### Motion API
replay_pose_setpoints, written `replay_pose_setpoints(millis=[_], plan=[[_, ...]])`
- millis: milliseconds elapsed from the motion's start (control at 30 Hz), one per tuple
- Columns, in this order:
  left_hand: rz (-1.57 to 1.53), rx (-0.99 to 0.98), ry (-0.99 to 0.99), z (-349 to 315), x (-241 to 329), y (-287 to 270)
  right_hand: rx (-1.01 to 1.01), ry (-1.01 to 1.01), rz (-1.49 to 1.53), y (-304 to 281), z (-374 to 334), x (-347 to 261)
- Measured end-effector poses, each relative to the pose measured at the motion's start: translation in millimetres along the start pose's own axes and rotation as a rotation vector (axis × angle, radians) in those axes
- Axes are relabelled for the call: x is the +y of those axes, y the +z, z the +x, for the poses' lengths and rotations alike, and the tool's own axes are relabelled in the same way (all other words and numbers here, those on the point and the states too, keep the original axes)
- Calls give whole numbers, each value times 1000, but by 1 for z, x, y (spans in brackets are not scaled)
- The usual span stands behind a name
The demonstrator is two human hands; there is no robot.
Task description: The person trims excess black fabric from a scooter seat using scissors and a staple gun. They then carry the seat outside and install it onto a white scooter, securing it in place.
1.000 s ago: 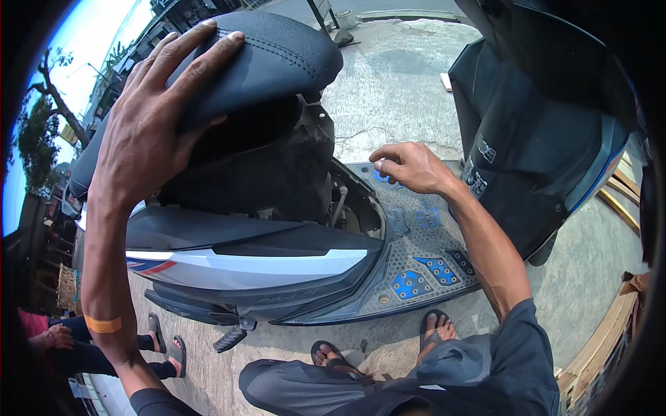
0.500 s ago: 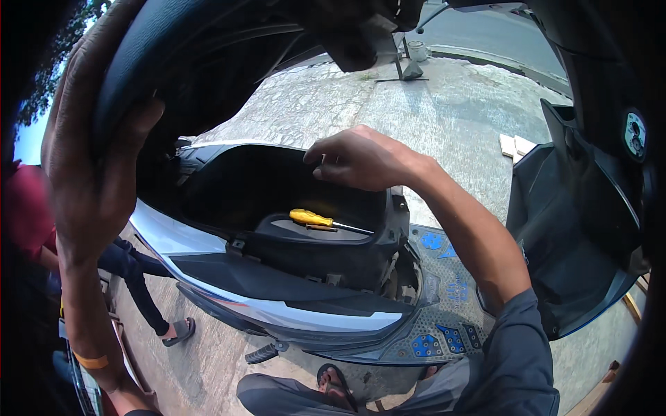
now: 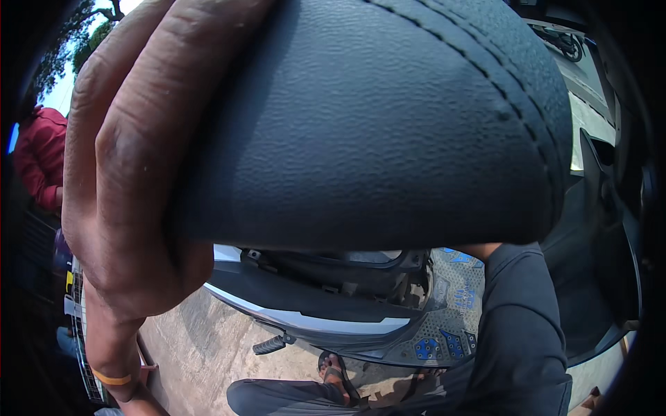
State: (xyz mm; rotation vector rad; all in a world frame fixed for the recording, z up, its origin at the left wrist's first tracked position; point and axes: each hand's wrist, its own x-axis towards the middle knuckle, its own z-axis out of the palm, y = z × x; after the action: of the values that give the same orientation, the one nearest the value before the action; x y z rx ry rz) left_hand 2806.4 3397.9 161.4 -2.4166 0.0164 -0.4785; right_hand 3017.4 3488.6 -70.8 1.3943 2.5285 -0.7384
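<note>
Close in front of me, the black stitched scooter seat (image 3: pixel 395 132) fills the upper middle of the view. My left hand (image 3: pixel 139 159) wraps around its left edge, fingers over the top and thumb tucked against the underside. Behind the seat my right hand is hidden; only a sliver of my right forearm (image 3: pixel 481 251) shows beside the dark sleeve. Below lies the white and black scooter body (image 3: pixel 333 291), with just the near rim of its storage bay showing. The inside of the bay is covered by the seat.
The textured footboard mat (image 3: pixel 444 312) with blue patches lies right of the body, and the black front shield (image 3: pixel 590 263) rises beyond. A footpeg (image 3: pixel 274 343) sticks out toward my sandalled foot (image 3: pixel 336 374). A person in a red shirt (image 3: pixel 45 152) is at the far left.
My left hand has swung the seat down and toward me, so it now covers the bay and the yellow screwdriver seen in it. My right hand has passed out of sight behind the seat.
</note>
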Motion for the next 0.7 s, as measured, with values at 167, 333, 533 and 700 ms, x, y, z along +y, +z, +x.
replay_pose_setpoints(millis=[167, 333, 533, 700], plan=[[11, -85, 23, 3, 9, 12, -15, 26, -5, -2, -18, 19], [-3, -94, 26, 0, 14, 29, -31, 114, 5, 2, -46, 47], [-6, -114, 2, -3, 23, 32, -42, 118, 3, 4, -45, 44], [-24, -36, 33, 5, 34, 53, -24, 196, 16, 19, -64, 55]])
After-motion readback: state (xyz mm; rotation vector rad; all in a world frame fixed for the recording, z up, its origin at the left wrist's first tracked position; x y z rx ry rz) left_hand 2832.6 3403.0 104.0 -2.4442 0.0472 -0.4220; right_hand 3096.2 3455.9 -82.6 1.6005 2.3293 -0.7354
